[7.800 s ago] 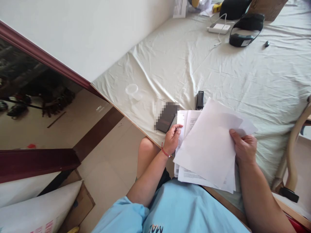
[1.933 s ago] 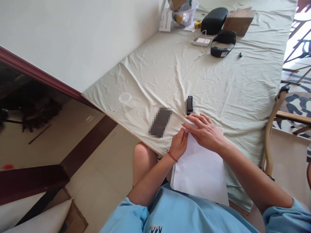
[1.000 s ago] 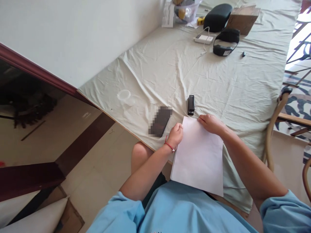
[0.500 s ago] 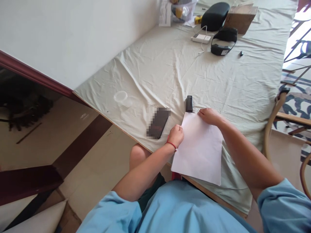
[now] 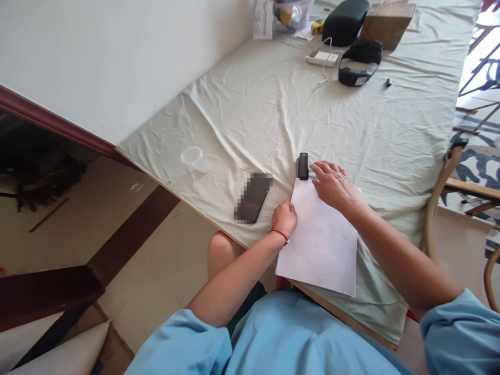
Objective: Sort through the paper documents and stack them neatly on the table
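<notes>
A squared stack of white paper lies on the cloth-covered table at its near edge. My left hand, with a red string at the wrist, is closed on the stack's left edge. My right hand rests over the stack's far corner, fingers stretched out flat, fingertips beside a small black stapler. A dark phone lies just left of my left hand.
A clear plastic lid sits near the table's left edge. At the far end are a black case, a cardboard box, a headset and a white power bank. A wooden chair stands at the right.
The loose sheets were gathered into one squared stack and laid on the table. In the last half second my right hand uncurled and slid toward the stapler.
</notes>
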Demonstrator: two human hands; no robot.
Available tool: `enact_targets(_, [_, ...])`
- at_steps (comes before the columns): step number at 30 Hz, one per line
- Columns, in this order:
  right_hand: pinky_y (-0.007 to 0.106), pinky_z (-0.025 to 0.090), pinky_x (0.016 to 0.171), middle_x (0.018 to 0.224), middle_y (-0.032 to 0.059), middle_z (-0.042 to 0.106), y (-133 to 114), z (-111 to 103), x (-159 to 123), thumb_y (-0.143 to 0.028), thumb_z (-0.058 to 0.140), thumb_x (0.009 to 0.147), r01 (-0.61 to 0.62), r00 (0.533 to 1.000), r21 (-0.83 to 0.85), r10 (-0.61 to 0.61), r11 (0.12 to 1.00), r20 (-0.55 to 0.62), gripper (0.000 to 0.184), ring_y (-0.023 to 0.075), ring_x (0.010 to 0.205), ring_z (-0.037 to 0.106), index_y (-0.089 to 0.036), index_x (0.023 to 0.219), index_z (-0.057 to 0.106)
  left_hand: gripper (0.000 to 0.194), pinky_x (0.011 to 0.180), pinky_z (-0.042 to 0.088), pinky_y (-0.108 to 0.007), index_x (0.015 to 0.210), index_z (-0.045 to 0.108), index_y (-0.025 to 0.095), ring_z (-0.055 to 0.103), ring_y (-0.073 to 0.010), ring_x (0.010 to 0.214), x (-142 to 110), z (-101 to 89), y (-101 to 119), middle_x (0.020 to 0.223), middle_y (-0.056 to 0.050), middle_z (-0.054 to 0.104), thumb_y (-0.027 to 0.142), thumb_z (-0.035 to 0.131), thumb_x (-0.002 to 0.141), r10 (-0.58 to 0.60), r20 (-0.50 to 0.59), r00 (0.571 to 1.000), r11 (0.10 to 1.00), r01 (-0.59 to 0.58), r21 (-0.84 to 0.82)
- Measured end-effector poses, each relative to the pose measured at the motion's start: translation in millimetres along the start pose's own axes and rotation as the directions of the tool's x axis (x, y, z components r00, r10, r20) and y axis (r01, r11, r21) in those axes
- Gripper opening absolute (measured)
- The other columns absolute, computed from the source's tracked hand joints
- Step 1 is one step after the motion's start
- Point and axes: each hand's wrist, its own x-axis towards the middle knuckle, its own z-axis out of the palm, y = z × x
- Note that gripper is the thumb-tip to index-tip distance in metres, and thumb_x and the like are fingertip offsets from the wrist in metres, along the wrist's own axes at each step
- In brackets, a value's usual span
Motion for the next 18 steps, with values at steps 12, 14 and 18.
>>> enact_targets(12, [0.057, 0.026, 0.144, 0.17, 0.0179, 0.056, -21, 30, -2, -0.002, 0.038, 0.1, 0.182, 0.978, 0.015, -0.179, 0.983, -0.11, 0.065, 0.0272, 0.167, 0.046, -0.005, 0.161, 0.06, 0.034, 0.095, 0.047, -0.036, 0.126, 0.069, 0.003, 0.067, -0.0322, 0.126, -2, 4.4, 1, 0.127, -0.02, 0.07, 0.013, 0.037, 0.124, -0.008, 0.004, 1.0, 1.0, 0.008, 0.024])
enact_targets(14, [0.059, 0.022, 0.145, 0.168, 0.0162, 0.06, -19, 25, 0, -0.001, 0.037, 0.099, 0.177, 0.979, 0.04, -0.172, 0.983, -0.11, 0.066, 0.027, 0.165, 0.049, -0.008, 0.159, 0.063, 0.034, 0.095, 0.047, -0.037, 0.127, 0.068, 0.003, 0.067, -0.0323, 0.126, -4, 3.3, 3, 0.127, -0.02, 0.07, 0.013, 0.036, 0.124, -0.002, 0.007, 1.0, 0.999, 0.001, 0.04])
enact_targets(18, [0.071, 0.025, 0.14, 0.164, 0.0127, 0.065, -9, 16, -9, -0.015, 0.048, 0.104, 0.14, 0.968, 0.127, -0.108, 0.982, -0.228, 0.052, 0.0334, 0.163, 0.051, -0.018, 0.151, 0.069, 0.032, 0.094, 0.045, -0.038, 0.127, 0.068, 0.004, 0.068, -0.0323, 0.124, -11, -1.5, 1, 0.125, -0.018, 0.071, 0.013, 0.037, 0.124, 0.031, 0.017, 0.999, 0.995, -0.032, 0.089])
